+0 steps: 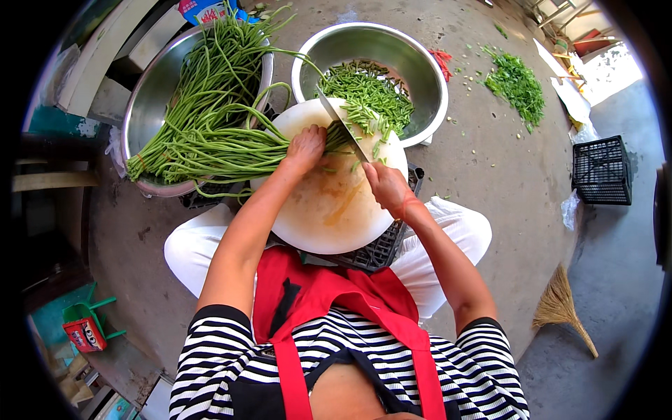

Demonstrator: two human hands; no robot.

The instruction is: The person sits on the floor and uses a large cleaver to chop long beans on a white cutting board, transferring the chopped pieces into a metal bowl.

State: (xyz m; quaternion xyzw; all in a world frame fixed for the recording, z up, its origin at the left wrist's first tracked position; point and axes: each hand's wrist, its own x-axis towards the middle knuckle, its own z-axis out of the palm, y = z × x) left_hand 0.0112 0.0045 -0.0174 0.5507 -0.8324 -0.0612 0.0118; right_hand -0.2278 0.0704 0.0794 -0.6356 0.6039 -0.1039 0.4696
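Note:
A round white cutting board rests in front of my knees, stained brown in the middle. My left hand is closed over a bunch of long green beans, pressing their ends against the board. In my right hand is the handle of a kitchen knife, its blade slanting across the bean ends just right of my left fingers. Short cut pieces lie on the board's far edge and in the steel basin beyond it. More uncut beans hang over another steel basin at left.
Beneath the board is a black plastic crate. Chopped leafy greens are heaped on the concrete floor at far right. Another black crate and a straw broom are at right. A red box sits by green plastic at lower left.

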